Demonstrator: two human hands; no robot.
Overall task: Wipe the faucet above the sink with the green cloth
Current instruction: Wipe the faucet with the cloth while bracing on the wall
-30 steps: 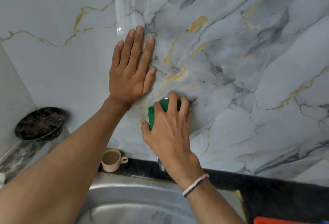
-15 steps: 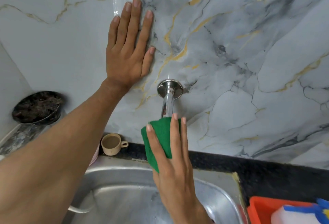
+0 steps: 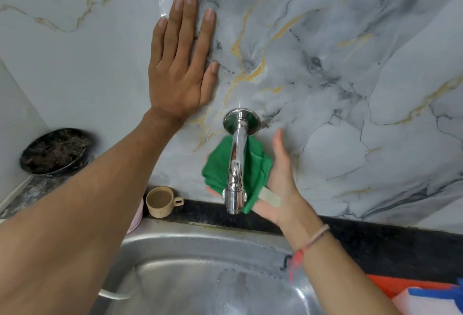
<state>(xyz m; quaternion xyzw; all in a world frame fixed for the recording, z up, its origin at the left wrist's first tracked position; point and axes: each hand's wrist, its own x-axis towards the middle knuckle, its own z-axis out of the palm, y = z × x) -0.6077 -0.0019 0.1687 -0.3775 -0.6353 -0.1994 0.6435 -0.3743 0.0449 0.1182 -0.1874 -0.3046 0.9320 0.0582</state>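
Observation:
A chrome faucet [image 3: 236, 164] juts from the marble wall over the steel sink [image 3: 200, 252]. My right hand [image 3: 281, 184] is turned palm up beneath the spout and holds the green cloth [image 3: 255, 169] against the faucet's underside; a plaster strip shows on one finger. The cloth spreads to both sides of the pipe. My left hand [image 3: 179, 64] lies flat on the wall, fingers spread, up and left of the faucet's round base [image 3: 251, 119].
A small beige cup [image 3: 160, 200] stands on the black ledge left of the faucet. A dark round pan [image 3: 56, 150] sits at far left. An orange tray [image 3: 390, 287] with a white-and-blue sponge [image 3: 431, 302] is at the bottom right.
My right hand slid the cloth down from the faucet's base along the pipe, then turned palm up under the spout. The left hand stayed flat on the wall.

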